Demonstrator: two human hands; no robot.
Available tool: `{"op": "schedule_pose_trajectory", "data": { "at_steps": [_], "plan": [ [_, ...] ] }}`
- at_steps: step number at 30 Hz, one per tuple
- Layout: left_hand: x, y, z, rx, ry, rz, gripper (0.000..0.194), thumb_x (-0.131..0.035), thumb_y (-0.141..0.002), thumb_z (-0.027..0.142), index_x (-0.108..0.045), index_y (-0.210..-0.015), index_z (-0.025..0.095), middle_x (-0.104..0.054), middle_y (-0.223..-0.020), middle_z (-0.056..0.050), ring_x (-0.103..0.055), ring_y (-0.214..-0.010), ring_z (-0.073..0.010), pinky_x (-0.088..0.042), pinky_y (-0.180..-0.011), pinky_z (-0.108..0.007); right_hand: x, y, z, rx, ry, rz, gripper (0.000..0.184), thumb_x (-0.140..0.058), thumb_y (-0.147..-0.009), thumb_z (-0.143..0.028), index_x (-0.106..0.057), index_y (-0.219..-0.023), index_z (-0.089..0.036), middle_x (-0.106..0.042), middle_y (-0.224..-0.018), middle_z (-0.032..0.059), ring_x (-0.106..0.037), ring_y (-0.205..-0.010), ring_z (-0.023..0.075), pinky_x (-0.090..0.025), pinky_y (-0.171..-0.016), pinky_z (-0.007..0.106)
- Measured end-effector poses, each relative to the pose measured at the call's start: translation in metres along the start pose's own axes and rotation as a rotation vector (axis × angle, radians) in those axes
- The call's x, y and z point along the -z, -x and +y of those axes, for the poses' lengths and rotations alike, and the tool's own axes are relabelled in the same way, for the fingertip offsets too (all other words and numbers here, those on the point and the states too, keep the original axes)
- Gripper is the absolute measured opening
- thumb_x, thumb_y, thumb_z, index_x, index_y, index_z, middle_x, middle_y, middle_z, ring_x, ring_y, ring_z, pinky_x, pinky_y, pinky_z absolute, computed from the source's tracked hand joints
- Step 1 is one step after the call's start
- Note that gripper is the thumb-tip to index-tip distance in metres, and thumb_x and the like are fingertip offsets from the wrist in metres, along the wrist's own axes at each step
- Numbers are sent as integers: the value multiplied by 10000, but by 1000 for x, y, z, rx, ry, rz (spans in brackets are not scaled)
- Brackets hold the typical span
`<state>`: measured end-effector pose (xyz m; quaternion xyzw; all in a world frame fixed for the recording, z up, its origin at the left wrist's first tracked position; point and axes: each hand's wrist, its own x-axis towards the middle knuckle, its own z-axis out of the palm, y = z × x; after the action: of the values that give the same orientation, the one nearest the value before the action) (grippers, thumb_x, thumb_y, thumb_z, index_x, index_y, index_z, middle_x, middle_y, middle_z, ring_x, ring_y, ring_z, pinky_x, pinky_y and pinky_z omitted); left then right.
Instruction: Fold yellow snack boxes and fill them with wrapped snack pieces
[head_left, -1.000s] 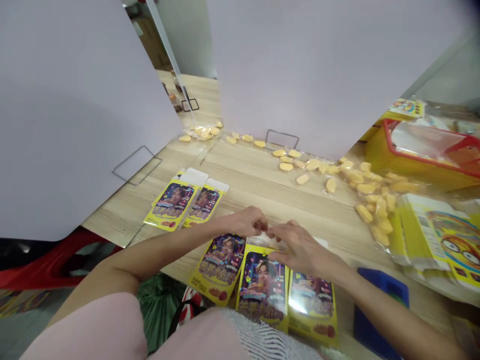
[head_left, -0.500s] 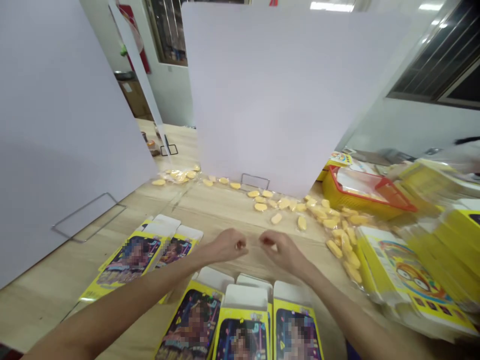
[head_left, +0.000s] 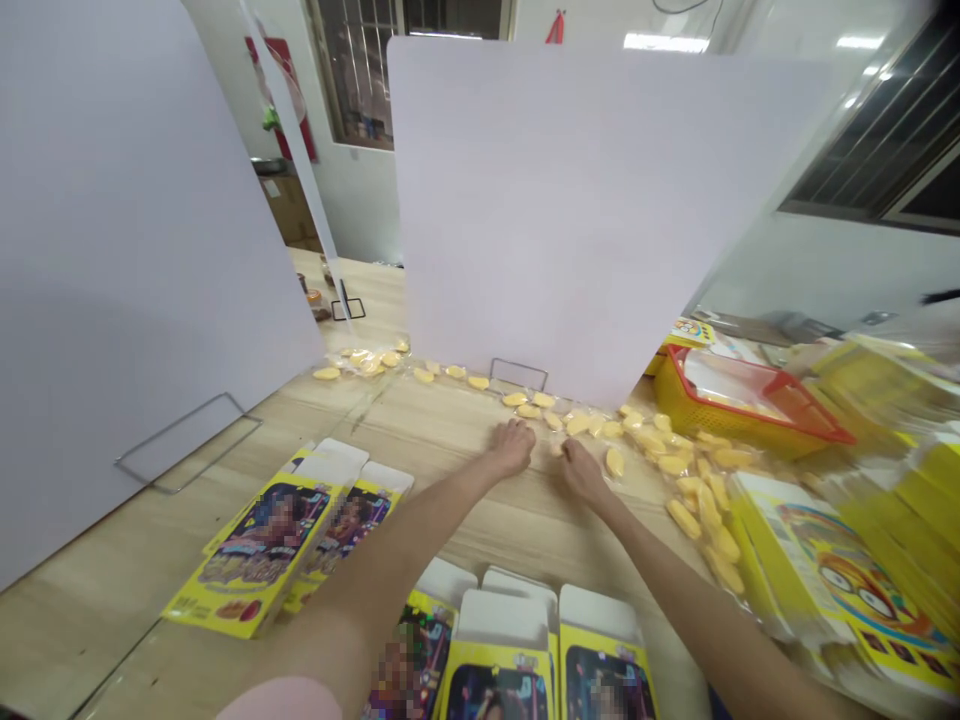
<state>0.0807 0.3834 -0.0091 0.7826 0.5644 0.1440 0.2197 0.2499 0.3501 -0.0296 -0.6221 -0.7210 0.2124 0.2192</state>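
My left hand [head_left: 512, 447] rests fingers-down on the wooden table [head_left: 450, 430], just in front of a scattered line of yellow pieces in clear wrappers [head_left: 577, 425]. My right hand [head_left: 581, 473] is close beside it, its fingertips by a small wrapped piece [head_left: 556, 448]. Neither hand shows anything held, though the fingers hide what is under them. Yellow printed boxes lie nearer me: a pair at left [head_left: 259, 555] and a row at the bottom edge [head_left: 496, 640], their white flaps up.
Large white boards [head_left: 577, 220] stand upright on wire stands along the table's far side. A yellow basket with a red rim [head_left: 750, 400] sits at right. A big cartoon-printed yellow package [head_left: 847, 580] and a blurred stack of yellow boxes [head_left: 900, 440] lie at the right.
My view has tilted up since the oldest frame. Both hands have moved forward from the boxes to the wrapped pieces, and the near boxes now lie lower in view.
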Motion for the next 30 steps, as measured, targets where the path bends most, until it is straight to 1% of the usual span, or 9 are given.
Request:
{"op": "schedule_pose_trajectory", "data": {
  "at_steps": [3,8,11,14,17,21,24,27,30],
  "plan": [
    [9,15,3,73,175,34,103,-474,-796,102,-576,-787,113,-637,-830,-117,-622,-861,-235,-482,-744,-314,-3,5,-19,-54,-209,17,156,-307,-839,-234,-449,-886,-188,-618,-825,61,-579,-734,193,-452,-669,315],
    [18,55,28,131,476,211,320,-281,-955,324,-510,-806,157,-581,-739,-22,-577,-668,-132,-432,-574,-213,-6,26,-76,-75,-664,92,312,-354,-908,-499,-448,-871,-204,-589,-772,15,-569,-676,165,-444,-605,276],
    [23,77,43,163,703,383,368,-337,-939,399,-473,-678,177,-533,-663,2,-536,-643,-123,-405,-597,-218,-4,41,-102,-46,-668,222,391,-399,-894,-574,-471,-772,-209,-551,-722,2,-529,-697,171,-419,-647,290],
    [28,93,53,176,728,413,341,-365,-928,343,-468,-644,185,-523,-648,5,-520,-661,-126,-392,-638,-225,1,56,-115,-18,-586,249,358,-382,-908,-536,-485,-791,-213,-562,-731,5,-516,-706,177,-408,-678,299],
    [30,105,55,148,728,381,314,-385,-911,320,-469,-639,185,-512,-648,7,-497,-682,-131,-373,-642,-229,10,73,-113,14,-569,215,358,-372,-910,-516,-516,-808,-205,-578,-759,14,-517,-715,177,-409,-686,295],
    [34,128,46,172,965,160,230,-512,-782,262,-436,-580,183,-417,-564,43,-419,-586,-111,-337,-561,-224,29,96,-92,118,-447,115,404,-344,-926,-477,-612,-825,-191,-618,-809,35,-549,-798,192,-418,-747,305],
    [40,151,36,232,1025,114,238,-565,-703,249,-414,-532,181,-345,-501,64,-353,-501,-87,-281,-493,-218,41,113,-73,70,-398,126,401,-412,-913,-481,-652,-786,-186,-602,-712,28,-553,-719,185,-420,-685,302],
    [42,172,26,223,1037,158,249,-628,-682,323,-494,-560,153,-428,-523,51,-402,-511,-78,-296,-503,-204,42,130,-66,14,-643,131,303,-573,-848,-474,-653,-820,-183,-565,-629,-5,-515,-572,149,-416,-556,274],
    [39,187,19,187,1002,142,290,-641,-699,385,-550,-590,132,-486,-548,33,-438,-531,-80,-328,-528,-203,32,145,-71,11,-827,63,249,-652,-800,-431,-646,-833,-185,-579,-636,-10,-524,-547,140,-439,-536,270]
  ]
}}
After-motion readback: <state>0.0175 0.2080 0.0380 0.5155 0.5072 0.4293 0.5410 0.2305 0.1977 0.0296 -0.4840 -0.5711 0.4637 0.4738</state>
